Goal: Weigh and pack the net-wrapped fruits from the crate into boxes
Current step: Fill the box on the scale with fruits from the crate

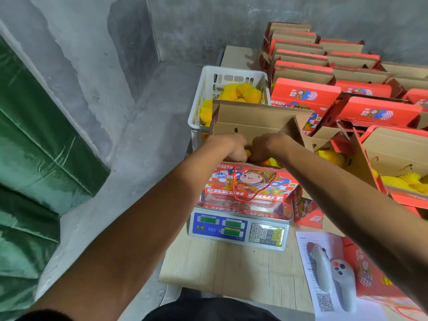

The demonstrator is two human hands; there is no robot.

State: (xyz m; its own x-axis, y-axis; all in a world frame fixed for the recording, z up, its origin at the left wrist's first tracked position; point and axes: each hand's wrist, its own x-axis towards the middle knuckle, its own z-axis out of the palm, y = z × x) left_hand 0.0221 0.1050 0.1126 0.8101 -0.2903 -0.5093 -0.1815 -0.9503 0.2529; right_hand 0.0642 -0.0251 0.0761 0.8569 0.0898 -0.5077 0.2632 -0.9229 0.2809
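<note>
A red "FRESH FRUIT" box [250, 184] stands open on a white and blue electronic scale [238, 230]; its brown lid flap is raised behind my hands. Both hands reach down inside the box. My left hand [231, 147] and my right hand [266, 145] are side by side, fingers curled down onto yellow net-wrapped fruit [273, 162] that barely shows between them. I cannot tell whether either hand grips a fruit. Behind the box a white plastic crate [208, 89] holds more net-wrapped fruits [240, 92].
Many red boxes [328, 72] are stacked at the back right, some open with yellow fruit [398, 181] inside. A grey handheld device [333, 279] lies on a printed sheet at the right of the wooden tabletop [227, 267]. Green sheeting hangs at the left.
</note>
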